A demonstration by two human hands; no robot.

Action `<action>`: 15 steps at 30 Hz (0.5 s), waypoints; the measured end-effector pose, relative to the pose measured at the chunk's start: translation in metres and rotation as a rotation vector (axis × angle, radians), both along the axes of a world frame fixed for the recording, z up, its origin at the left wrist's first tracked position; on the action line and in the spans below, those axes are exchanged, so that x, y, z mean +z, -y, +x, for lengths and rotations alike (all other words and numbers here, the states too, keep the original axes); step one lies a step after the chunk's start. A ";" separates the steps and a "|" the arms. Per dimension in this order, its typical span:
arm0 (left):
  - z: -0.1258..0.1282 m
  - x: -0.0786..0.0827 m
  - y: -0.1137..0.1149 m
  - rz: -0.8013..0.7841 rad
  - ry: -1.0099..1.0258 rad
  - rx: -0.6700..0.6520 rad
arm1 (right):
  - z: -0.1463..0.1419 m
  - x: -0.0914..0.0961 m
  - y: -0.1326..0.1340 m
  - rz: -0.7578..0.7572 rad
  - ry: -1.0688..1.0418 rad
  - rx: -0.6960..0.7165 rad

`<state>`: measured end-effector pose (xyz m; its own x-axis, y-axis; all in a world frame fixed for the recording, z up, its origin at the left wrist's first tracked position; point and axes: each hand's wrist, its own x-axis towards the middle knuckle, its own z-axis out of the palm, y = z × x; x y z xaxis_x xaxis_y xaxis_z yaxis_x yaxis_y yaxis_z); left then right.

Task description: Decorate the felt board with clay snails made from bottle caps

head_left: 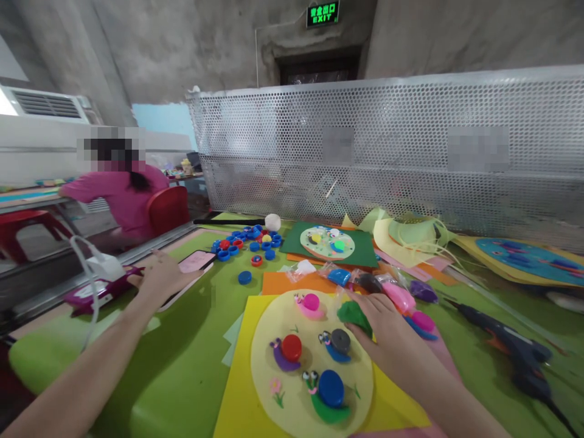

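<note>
My right hand (385,325) rests at the right rim of a pale yellow disc (292,389), fingers closed on a lump of green clay (353,315). On the disc sit several clay snails with bottle-cap shells: pink (311,302), red (291,348), grey (340,341) and blue (331,389). The disc lies on a yellow sheet (232,407). My left hand (159,275) reaches left with its fingers down on a phone (197,261), next to a magenta-and-white device (98,283) with a white cable.
Bags of coloured clay (396,295) lie behind my right hand. Loose blue and red bottle caps (249,240) are scattered at the back, beside a green card with a decorated disc (327,242). A black glue gun (511,347) lies right. A person in pink (123,194) sits left.
</note>
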<state>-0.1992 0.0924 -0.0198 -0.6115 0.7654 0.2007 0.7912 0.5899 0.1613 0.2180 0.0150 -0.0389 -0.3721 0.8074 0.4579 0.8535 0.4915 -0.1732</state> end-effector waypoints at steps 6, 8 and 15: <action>0.001 0.001 0.000 0.016 -0.002 -0.021 | 0.001 -0.001 -0.001 0.025 0.006 -0.014; 0.002 0.002 0.001 0.014 0.000 -0.017 | 0.001 0.001 -0.001 0.006 0.013 -0.017; 0.006 0.004 0.003 -0.015 0.010 0.020 | 0.001 0.002 -0.001 0.011 -0.011 -0.019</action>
<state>-0.1928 0.0895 -0.0157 -0.6289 0.7557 0.1828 0.7775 0.6081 0.1606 0.2188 0.0155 -0.0373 -0.3519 0.8089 0.4710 0.8606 0.4775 -0.1770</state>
